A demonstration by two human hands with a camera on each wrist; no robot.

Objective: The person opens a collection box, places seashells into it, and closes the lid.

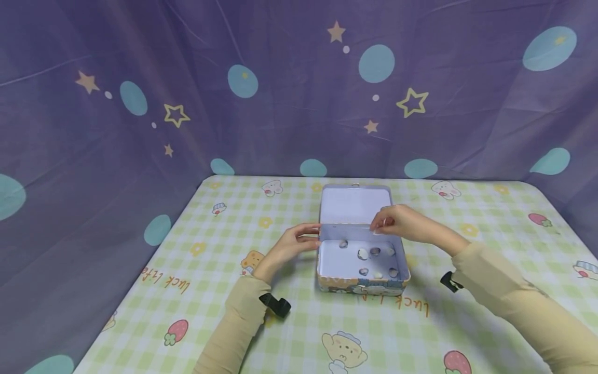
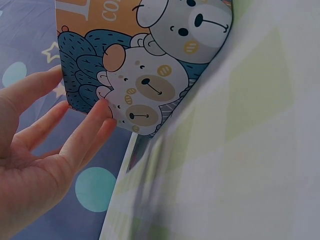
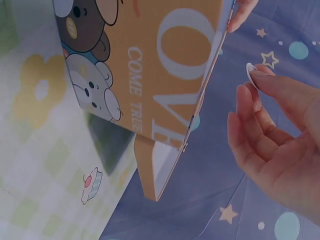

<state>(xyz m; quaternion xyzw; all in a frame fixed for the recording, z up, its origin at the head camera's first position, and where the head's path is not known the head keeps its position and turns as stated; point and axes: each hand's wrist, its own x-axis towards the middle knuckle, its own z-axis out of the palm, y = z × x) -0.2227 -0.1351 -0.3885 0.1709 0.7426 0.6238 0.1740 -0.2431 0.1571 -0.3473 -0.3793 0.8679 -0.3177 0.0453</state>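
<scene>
A hinged tin box (image 1: 336, 262) stands on the table with its lid (image 1: 356, 205) tipped back. Several small shells (image 1: 363, 254), some white and some greyish brown, lie spread over its floor. Above the back right part of the box, my right hand (image 1: 399, 222) pinches a small white shell (image 3: 251, 76) between thumb and fingertips. My left hand (image 1: 290, 245) rests its outstretched fingertips on the tin's left side. In the left wrist view, the fingers (image 2: 90, 125) touch the outer wall, which is printed with cartoon bears (image 2: 155, 82).
A green-and-white checked cloth (image 1: 261, 218) with cartoon prints covers the table. Behind and at the left hangs a purple curtain (image 1: 289, 130) with stars and teal ovals. Black straps (image 1: 276, 305) sit at both wrists.
</scene>
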